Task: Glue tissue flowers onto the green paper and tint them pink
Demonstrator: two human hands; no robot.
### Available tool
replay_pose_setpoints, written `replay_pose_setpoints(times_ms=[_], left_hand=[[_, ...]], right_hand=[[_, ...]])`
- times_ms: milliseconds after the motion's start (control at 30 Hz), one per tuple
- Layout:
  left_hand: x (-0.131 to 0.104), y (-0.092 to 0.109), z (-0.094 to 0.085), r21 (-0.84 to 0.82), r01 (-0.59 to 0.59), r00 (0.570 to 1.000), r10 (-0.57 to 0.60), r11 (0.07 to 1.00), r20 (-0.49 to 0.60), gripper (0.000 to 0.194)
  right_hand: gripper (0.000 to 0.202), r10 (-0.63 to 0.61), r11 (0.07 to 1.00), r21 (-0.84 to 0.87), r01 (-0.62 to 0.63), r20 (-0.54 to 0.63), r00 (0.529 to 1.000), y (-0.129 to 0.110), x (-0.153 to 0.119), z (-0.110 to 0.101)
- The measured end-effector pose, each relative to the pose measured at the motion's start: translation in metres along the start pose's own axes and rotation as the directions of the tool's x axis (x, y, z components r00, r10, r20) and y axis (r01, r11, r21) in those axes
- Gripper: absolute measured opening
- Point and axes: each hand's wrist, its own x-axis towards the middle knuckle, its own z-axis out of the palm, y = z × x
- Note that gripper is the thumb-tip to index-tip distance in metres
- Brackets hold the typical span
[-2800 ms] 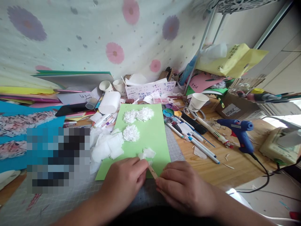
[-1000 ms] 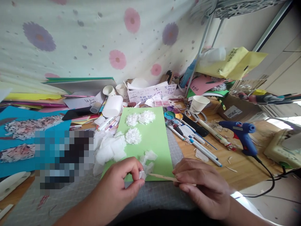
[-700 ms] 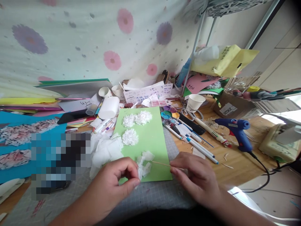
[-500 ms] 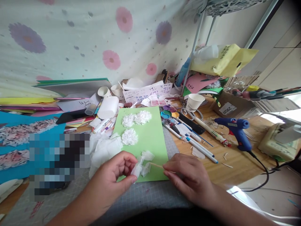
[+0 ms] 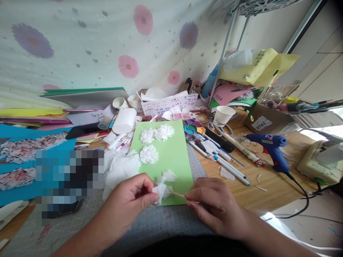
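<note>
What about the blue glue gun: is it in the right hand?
No, the right hand holds a wooden stick, well apart from the blue glue gun.

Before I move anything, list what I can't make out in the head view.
All in the head view:
- The right end of the stick: hidden by the right hand.
- Part of the white paper piece: covered by the left hand.
- The left side of the blue sheet: cut off by the picture's edge.
- Most of the dark object: masked by pixelation.
</note>
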Motion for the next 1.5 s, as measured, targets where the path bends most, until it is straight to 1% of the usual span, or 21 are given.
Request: replay_pose_setpoints(times_ms=[133, 200, 300, 400, 500, 567, 633, 667, 733, 833, 900, 933, 967, 1033, 1133, 1167, 1200, 1267, 1333, 1433, 1500], left_hand=[[0.003, 0.004, -0.001, 0.151, -0.179, 0.983, 0.184, 0.972, -0.022, 0.018], [0.004, 0.007, -0.002, 0.202, -0.219, 0.975, 0.224, 0.955, -0.004, 0.018], [0.003, 0.010, -0.002, 0.200, -0.184, 0.983, 0.181, 0.962, 0.034, 0.017], [0.004, 0.014, 0.002, 0.160, -0.096, 0.995, 0.094, 0.982, 0.020, 0.017], [0.011, 0.019, 0.010, 0.056, -0.019, 1.000, 0.019, 0.998, -0.005, 0.016], [0.017, 0.024, 0.017, -0.046, 0.026, 0.999, -0.024, 0.999, 0.028, 0.017], [0.024, 0.027, 0.025, -0.071, 0.065, 0.996, -0.060, 0.995, 0.063, 0.017], [0.027, 0.028, 0.028, -0.026, 0.068, 0.996, -0.067, 0.997, 0.056, 0.017], [0.031, 0.026, 0.033, 0.175, 0.035, 0.999, -0.034, 0.984, -0.004, 0.017], [0.033, 0.019, 0.035, 0.513, -0.047, 0.994, 0.093, 0.857, -0.064, 0.015], [0.033, 0.014, 0.034, 0.629, -0.071, 0.989, 0.136, 0.774, -0.055, 0.013], [0.032, 0.012, 0.034, 0.648, -0.071, 0.989, 0.138, 0.758, -0.053, 0.013], [0.031, 0.012, 0.034, 0.641, -0.063, 0.990, 0.129, 0.765, -0.056, 0.014], [0.030, 0.013, 0.033, 0.540, -0.037, 0.994, 0.084, 0.841, -0.063, 0.016], [0.030, 0.018, 0.032, 0.296, -0.020, 0.999, 0.034, 0.955, -0.042, 0.018], [0.030, 0.019, 0.032, 0.261, -0.029, 0.999, 0.040, 0.965, -0.036, 0.017], [0.030, 0.020, 0.032, 0.273, -0.053, 0.998, 0.063, 0.961, -0.028, 0.016], [0.031, 0.020, 0.031, 0.405, -0.144, 0.987, 0.159, 0.903, -0.002, 0.014], [0.031, 0.017, 0.031, 0.583, -0.272, 0.952, 0.302, 0.766, 0.048, 0.015], [0.029, 0.013, 0.030, 0.753, -0.412, 0.856, 0.501, 0.513, 0.128, 0.023], [0.027, 0.011, 0.029, 0.796, -0.460, 0.788, 0.594, 0.393, 0.162, 0.027]], right_hand=[[0.011, 0.013, 1.000, 0.020, -0.012, -0.068, 0.998, -0.001, -0.001, -0.003], [0.013, 0.032, 0.998, 0.063, -0.023, -0.145, 0.989, -0.001, 0.000, -0.006], [0.014, 0.117, 0.979, 0.190, -0.072, -0.233, 0.966, -0.002, -0.001, -0.010], [0.012, 0.198, 0.942, 0.319, -0.102, -0.284, 0.938, 0.000, -0.004, -0.011], [0.014, 0.227, 0.929, 0.357, -0.096, -0.348, 0.910, 0.004, -0.009, -0.009], [0.016, 0.246, 0.922, 0.375, -0.098, -0.373, 0.894, 0.006, -0.012, -0.009], [0.017, 0.263, 0.913, 0.397, -0.097, -0.392, 0.882, 0.008, -0.014, -0.009], [0.017, 0.271, 0.913, 0.395, -0.104, -0.396, 0.877, 0.008, -0.014, -0.009], [0.016, 0.267, 0.929, 0.349, -0.124, -0.399, 0.877, 0.005, -0.013, -0.011], [0.015, 0.216, 0.962, 0.239, -0.129, -0.384, 0.898, 0.001, -0.007, -0.014], [0.015, 0.170, 0.977, 0.185, -0.111, -0.344, 0.923, -0.001, -0.002, -0.014], [0.014, 0.150, 0.981, 0.162, -0.102, -0.317, 0.936, -0.002, -0.001, -0.014], [0.013, 0.131, 0.985, 0.144, -0.092, -0.292, 0.947, -0.002, 0.000, -0.014], [0.014, 0.104, 0.989, 0.131, -0.070, -0.271, 0.957, -0.002, 0.001, -0.013], [0.019, 0.115, 0.986, 0.153, -0.065, -0.344, 0.932, -0.003, -0.001, -0.015], [0.019, 0.127, 0.985, 0.160, -0.071, -0.374, 0.919, -0.003, -0.002, -0.016], [0.020, 0.134, 0.984, 0.161, -0.075, -0.393, 0.910, -0.003, -0.003, -0.017], [0.020, 0.122, 0.986, 0.153, -0.067, -0.383, 0.916, -0.004, -0.003, -0.017], [0.020, 0.083, 0.990, 0.134, -0.038, -0.341, 0.937, -0.004, -0.002, -0.017], [0.021, 0.067, 0.994, 0.105, -0.034, -0.330, 0.942, -0.003, -0.002, -0.016], [0.019, 0.109, 0.993, 0.090, -0.081, -0.361, 0.926, -0.003, -0.002, -0.015]])
